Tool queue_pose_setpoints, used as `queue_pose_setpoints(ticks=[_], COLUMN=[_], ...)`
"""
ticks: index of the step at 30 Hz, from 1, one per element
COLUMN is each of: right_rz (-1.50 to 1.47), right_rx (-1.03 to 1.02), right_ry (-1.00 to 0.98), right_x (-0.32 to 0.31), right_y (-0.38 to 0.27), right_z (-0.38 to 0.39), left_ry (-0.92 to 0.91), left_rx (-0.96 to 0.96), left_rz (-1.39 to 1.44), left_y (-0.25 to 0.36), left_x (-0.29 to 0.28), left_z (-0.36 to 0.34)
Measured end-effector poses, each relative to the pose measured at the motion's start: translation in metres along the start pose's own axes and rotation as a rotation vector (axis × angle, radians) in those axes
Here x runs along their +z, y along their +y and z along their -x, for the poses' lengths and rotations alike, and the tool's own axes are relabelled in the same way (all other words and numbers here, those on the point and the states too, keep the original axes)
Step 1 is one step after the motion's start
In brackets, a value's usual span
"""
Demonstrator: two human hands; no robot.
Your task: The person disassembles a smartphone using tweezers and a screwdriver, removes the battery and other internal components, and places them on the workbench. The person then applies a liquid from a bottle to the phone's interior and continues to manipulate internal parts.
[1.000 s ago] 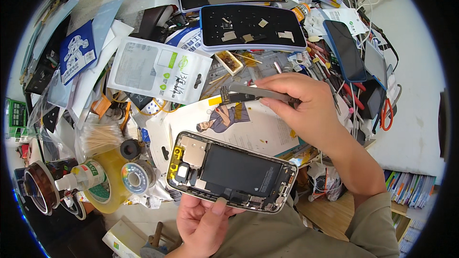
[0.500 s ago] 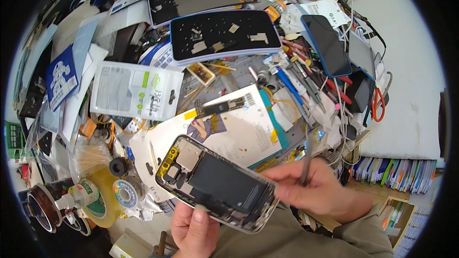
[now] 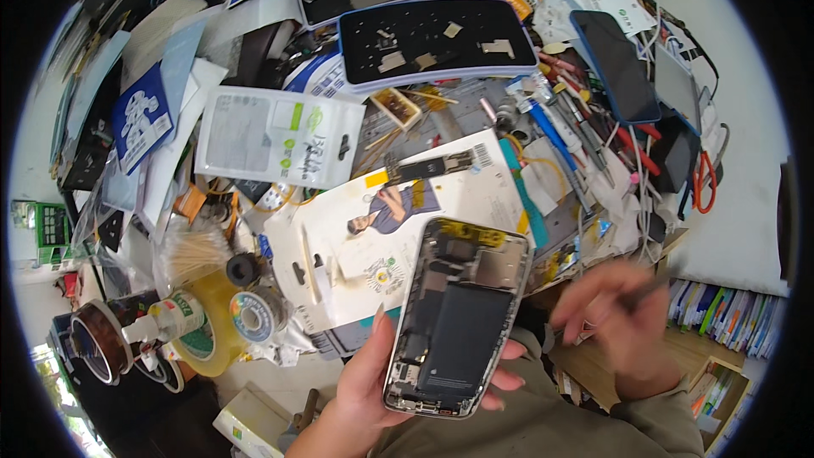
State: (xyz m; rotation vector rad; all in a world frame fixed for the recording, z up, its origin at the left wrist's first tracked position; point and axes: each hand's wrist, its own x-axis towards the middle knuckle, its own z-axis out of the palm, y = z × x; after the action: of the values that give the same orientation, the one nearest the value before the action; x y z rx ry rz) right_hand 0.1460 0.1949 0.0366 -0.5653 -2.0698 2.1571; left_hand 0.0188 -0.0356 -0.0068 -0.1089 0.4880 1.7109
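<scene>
An opened smartphone [image 3: 475, 309] stands almost upright in my left hand [image 3: 365, 382], its inside facing up, with a black battery and metal-covered parts showing. The thumb of that hand lies along one edge and the fingertips come round the other. To the right of the phone and apart from it, my right hand [image 3: 623, 322] is blurred by motion. It holds a slim dark tool [image 3: 649, 288] whose exact kind I cannot make out. Beyond the phone, a printed white card box [image 3: 475, 203] lies on the bench, with a small circuit board [image 3: 428, 168] on it.
A black tray [image 3: 424, 47] with small metal pieces lies at the back. Several hand tools [image 3: 555, 131], a dark phone [image 3: 615, 68] and orange-handled scissors [image 3: 704, 182] crowd the right. A clear-fronted packet [image 3: 275, 136], cotton swabs [image 3: 195, 254], solder spool [image 3: 254, 318] and tape roll [image 3: 216, 348] fill the left.
The phone has turned from slanting to nearly upright and moved right in my left hand. My right hand has left the phone's edge and moved to the right with the slim tool.
</scene>
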Motion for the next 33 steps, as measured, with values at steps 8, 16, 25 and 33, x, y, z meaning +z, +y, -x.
queue_pose_setpoints(ticks=[8,16,25,33], right_rz=[-0.224,-0.273,-0.229,-0.387], right_rx=[0.287,0.331,0.422,0.499], right_ry=[-0.038,0.043,0.035,-0.022], right_x=[-0.002,-0.002,0.001,0.003], right_y=[0.004,0.012,0.008,-0.003], right_z=[-0.027,-0.019,-0.021,-0.028], left_ry=[-0.223,0.241,0.349,0.203], left_rx=[-0.14,0.309,0.47,0.483], left_rz=[0.138,-0.272,-0.403,-0.351], left_y=[0.007,0.011,0.008,0.011], left_x=[-0.015,0.009,-0.003,-0.03], left_z=[0.003,0.012,0.011,0.012])
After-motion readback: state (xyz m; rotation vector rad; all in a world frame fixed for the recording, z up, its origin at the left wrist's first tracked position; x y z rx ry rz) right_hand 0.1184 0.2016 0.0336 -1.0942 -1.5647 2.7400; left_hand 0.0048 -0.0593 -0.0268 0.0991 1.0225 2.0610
